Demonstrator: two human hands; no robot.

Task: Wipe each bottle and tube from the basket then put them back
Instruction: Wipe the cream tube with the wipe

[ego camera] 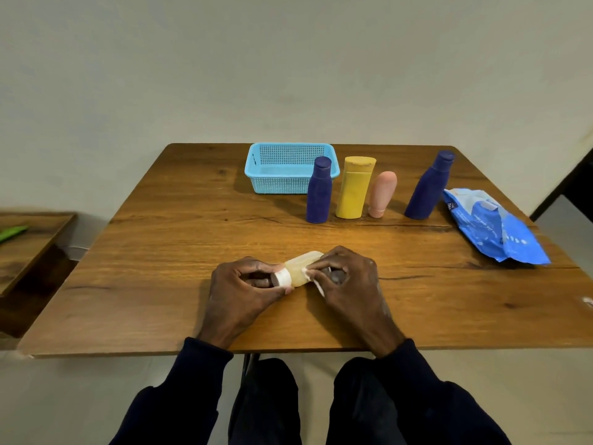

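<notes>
We see the left hand curled round the capped end of a pale bottle near the front of the table, while the right hand pinches a white wipe against it

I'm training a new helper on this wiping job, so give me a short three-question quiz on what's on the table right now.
1. True or false: the blue basket holds a bottle.
2. What stands just right of the yellow bottle? A) pink tube B) a cup C) a sponge
3. Fill in: the ___ hand holds the white wipe against the pale bottle.

Key: 1 false, nothing lies in it. 2 A. 3 right: the right hand holds the wipe, while the left hand grips the bottle's cap end.
</notes>
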